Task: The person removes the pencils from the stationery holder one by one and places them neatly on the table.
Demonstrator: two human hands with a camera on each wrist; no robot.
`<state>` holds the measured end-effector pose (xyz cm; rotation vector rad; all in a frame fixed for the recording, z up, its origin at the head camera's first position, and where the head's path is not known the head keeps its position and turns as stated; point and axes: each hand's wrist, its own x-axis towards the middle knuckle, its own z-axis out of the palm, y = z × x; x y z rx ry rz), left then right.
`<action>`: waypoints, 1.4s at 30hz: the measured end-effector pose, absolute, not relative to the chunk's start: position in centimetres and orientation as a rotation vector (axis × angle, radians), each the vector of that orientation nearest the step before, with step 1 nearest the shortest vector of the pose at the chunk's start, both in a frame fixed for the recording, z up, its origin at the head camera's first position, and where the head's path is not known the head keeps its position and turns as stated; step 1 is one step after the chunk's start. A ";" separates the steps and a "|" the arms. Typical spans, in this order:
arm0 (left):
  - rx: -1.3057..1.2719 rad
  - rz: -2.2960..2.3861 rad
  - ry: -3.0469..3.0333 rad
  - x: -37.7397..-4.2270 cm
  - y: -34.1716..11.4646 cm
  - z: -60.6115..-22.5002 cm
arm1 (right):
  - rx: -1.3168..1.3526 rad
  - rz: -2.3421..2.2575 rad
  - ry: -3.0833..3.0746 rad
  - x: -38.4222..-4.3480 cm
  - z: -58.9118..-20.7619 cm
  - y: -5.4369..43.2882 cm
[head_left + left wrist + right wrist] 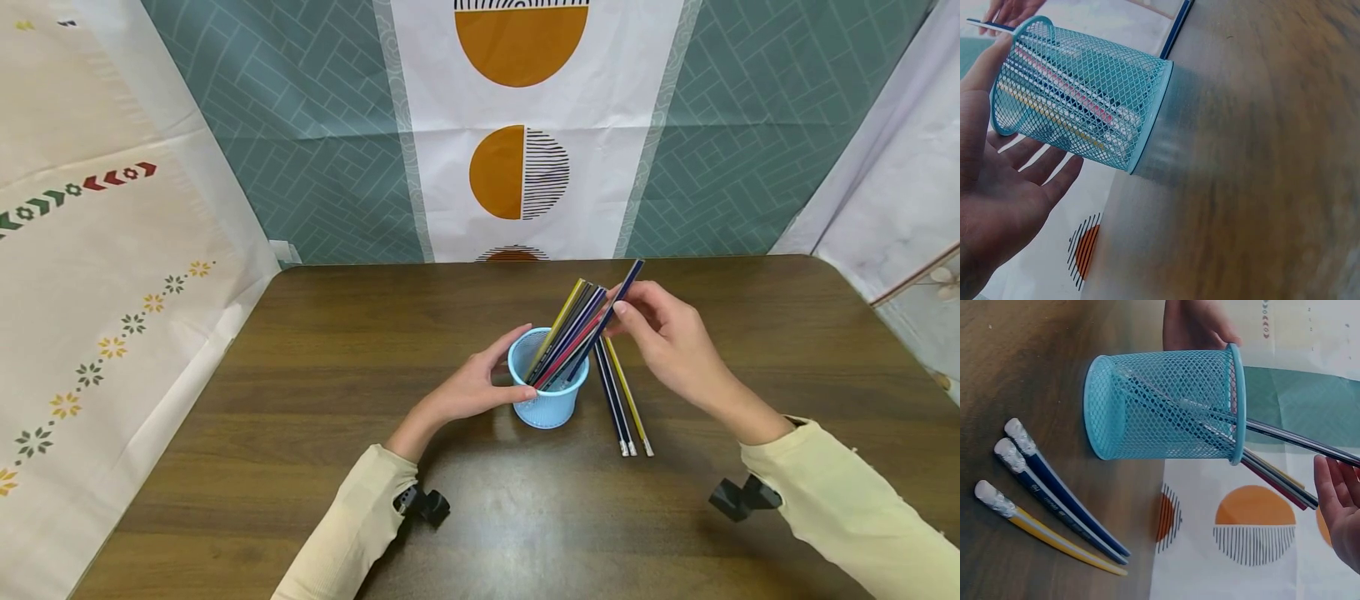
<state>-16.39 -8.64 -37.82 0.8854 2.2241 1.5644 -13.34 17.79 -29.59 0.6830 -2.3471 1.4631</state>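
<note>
A light blue mesh pencil cup (pixel 546 410) stands upright on the table. My left hand (pixel 474 385) holds it from the left, thumb at the near rim and fingers round the far side. Several pencils (pixel 562 333), yellow, dark and red, lean to the right inside the cup. Between thumb and fingers my right hand (pixel 667 333) pinches a dark blue pencil (pixel 632 277) near its upper end. That pencil slants down into the cup, as the right wrist view also shows behind the mesh (pixel 1166 403).
To the cup's right, two dark blue pencils (pixel 613 400) and a yellow pencil (pixel 632 402) lie on the brown wooden table (pixel 337 350), white eraser ends toward me. A patterned cloth (pixel 337 167) hangs behind the table's far edge.
</note>
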 end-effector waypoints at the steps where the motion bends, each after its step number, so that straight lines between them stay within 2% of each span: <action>1: 0.887 1.566 2.225 -16.4 -8.6 -37.8 | 0.685 1.464 -2.346 -13.4 -29.5 17.8; 28: 0.902 1.570 2.224 -16.5 -8.6 -38.0 | 0.733 1.480 -2.132 -13.4 -26.9 17.7; 38: 0.908 1.582 2.217 -16.5 -8.6 -38.1 | 0.719 1.608 -2.115 -13.1 -27.3 17.7; 42: 0.902 1.591 2.207 -16.5 -8.6 -38.1 | 0.675 1.495 -2.220 -13.2 -27.9 18.0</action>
